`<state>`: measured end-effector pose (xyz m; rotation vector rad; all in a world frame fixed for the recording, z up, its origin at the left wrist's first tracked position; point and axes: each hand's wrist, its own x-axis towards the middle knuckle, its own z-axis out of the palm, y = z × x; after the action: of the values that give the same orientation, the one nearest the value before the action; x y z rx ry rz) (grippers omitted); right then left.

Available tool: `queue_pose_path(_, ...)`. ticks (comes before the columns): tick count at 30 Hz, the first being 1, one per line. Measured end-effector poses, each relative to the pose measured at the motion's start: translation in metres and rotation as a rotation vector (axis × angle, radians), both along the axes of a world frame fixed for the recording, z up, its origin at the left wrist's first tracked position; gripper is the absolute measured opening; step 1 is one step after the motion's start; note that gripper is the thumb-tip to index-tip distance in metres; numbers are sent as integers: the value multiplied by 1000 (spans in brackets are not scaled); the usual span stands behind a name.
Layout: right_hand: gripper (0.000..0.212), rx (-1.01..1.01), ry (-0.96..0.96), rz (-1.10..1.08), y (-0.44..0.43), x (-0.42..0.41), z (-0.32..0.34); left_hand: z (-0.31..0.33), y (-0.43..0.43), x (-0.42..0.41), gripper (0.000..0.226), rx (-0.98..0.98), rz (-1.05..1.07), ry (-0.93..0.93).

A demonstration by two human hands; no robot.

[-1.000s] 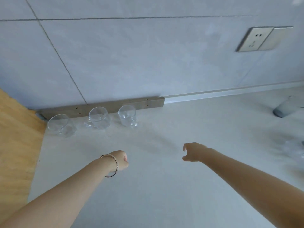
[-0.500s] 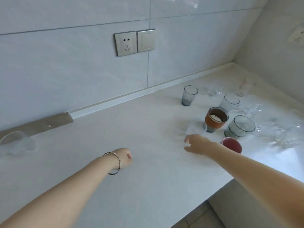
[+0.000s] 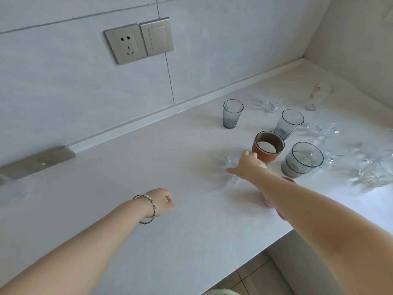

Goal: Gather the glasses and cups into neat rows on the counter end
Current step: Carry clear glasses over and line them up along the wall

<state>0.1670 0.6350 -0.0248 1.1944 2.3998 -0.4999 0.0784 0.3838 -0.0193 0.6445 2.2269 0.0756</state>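
My right hand (image 3: 247, 166) reaches over the white counter (image 3: 148, 167) and closes around a small clear glass (image 3: 233, 159), thumb on its near side, forefinger over its far side. Just beyond stand a terracotta cup (image 3: 268, 146), a wide grey-rimmed glass (image 3: 304, 159) and two grey tumblers (image 3: 232, 113) (image 3: 289, 122). A pink cup (image 3: 288, 179) is mostly hidden under my right forearm. Several clear glasses (image 3: 323, 128) crowd the far right. My left hand (image 3: 162, 202), with a bracelet on its wrist, hovers curled over the counter and holds nothing.
A tall glass with a pink print (image 3: 318, 96) stands near the corner wall. One clear glass (image 3: 10, 186) shows blurred at the far left by a metal strip (image 3: 38, 161). The counter's front edge (image 3: 244, 258) drops to the floor. A socket (image 3: 125, 43) is on the wall.
My view swung right from the left counter end to the cluster of cups. My right hand moved forward onto the small clear glass. My left hand stayed curled.
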Motion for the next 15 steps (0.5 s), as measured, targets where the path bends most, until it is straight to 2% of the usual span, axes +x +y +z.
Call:
queue_pose_path(5, 62, 105, 109, -1, -6, -3, -17, -3, -36, -10, 5, -5, 98, -13)
queue_pose_path(8, 44, 135, 135, 55, -18, -11, -17, -1, -64, -16, 7, 8, 158, -7)
queue_pose_path(10, 43, 137, 113, 135, -35, -20, -12, 2, -87, -22, 14, 12, 198, 0)
queue_pose_path(15, 58, 64, 114, 391, -118, -60, 5, 9, -161, -42, 27, 20, 282, 13)
